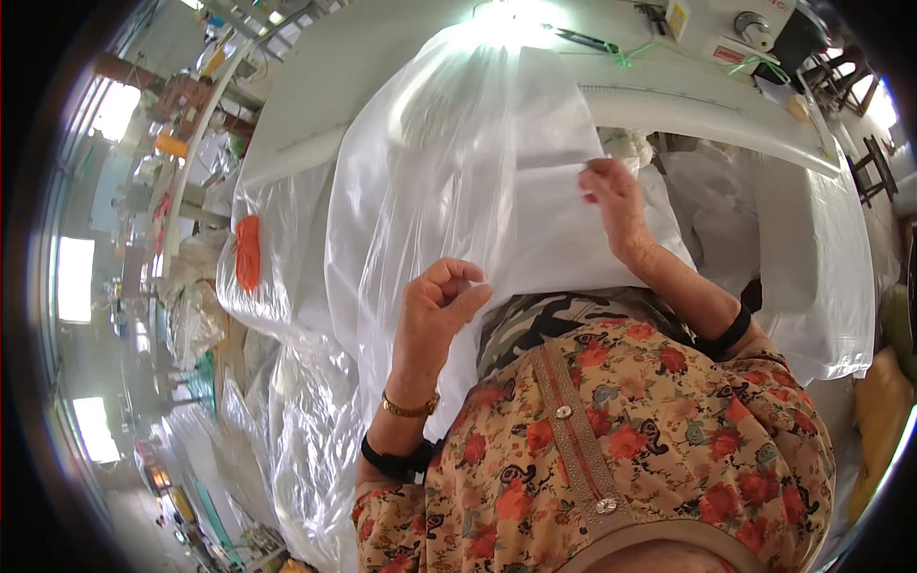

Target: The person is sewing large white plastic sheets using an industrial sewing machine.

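Note:
A large sheet of thin, clear plastic film (420, 162) drapes from the white table toward my lap, with long folds running down it. My left hand (435, 310) is closed in a pinch at the folds near my lap, thumb and forefinger together on the film. Farther off and to the right, my right hand (616, 210) is raised over the white material, its fingers curled in. Whatever lies between those fingertips is too small to make out. At the far end of the film, a bright lamp (511, 21) washes out the detail.
The white table (315, 86) carries a machine with a dial (755, 31), a dark slim tool (585, 40) and green thread (645, 53). An orange bundle (247, 253) hangs at the left. More crumpled plastic (315, 430) lies beside me, and white sheeting (812, 277) hangs at the right.

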Tool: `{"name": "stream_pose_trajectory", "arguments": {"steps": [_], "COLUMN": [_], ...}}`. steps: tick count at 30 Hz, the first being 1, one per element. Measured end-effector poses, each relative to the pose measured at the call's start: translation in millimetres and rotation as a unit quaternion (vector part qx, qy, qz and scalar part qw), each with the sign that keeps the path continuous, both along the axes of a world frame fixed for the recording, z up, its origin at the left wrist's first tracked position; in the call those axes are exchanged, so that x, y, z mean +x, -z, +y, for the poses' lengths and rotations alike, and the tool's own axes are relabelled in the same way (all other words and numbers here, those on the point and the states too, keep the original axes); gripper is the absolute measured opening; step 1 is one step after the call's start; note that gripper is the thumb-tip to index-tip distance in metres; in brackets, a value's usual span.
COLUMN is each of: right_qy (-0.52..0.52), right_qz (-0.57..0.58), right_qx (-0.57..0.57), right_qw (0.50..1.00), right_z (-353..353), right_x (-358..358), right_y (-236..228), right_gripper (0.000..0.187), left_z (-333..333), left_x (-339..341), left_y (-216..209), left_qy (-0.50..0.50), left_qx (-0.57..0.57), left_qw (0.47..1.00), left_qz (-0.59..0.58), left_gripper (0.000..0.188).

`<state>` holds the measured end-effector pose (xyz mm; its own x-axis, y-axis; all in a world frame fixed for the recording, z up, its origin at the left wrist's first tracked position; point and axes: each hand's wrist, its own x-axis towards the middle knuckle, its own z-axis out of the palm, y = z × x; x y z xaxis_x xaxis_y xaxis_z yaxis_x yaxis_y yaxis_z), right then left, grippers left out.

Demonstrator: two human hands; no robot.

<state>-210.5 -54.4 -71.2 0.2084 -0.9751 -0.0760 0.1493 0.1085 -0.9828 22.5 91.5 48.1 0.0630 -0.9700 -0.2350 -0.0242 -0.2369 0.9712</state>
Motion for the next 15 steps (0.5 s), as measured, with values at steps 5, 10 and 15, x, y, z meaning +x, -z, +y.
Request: {"name": "stream_pose_trajectory", "arguments": {"steps": [5, 10, 15], "right_qy": [0.253, -0.017, 0.057], "right_qz": [0.215, 0.37, 0.598], "right_qx": [-0.116, 0.036, -0.433], "right_qw": [0.936, 0.928, 0.672], "right_z": [-37.9, -46.4, -11.4], "right_x": [-20.3, -34.3, -41.7], "right_y": [39.9, 38.8, -13.0], "right_gripper": [0.045, 0.035, 0.029], "left_z": [-1.0, -1.7, -2.5], "left_x": [-16.1, -21.9, -25.8], "left_y": [-9.9, -23.6, -28.0], "left_qy": [0.042, 0.115, 0.152], "left_qx": [-0.053, -0.146, -0.139], "left_qw": [0.998, 0.98, 0.974], "left_qz": [-0.01, -0.072, -0.09], "left_gripper": [0.006, 0.01, 0.009]}}
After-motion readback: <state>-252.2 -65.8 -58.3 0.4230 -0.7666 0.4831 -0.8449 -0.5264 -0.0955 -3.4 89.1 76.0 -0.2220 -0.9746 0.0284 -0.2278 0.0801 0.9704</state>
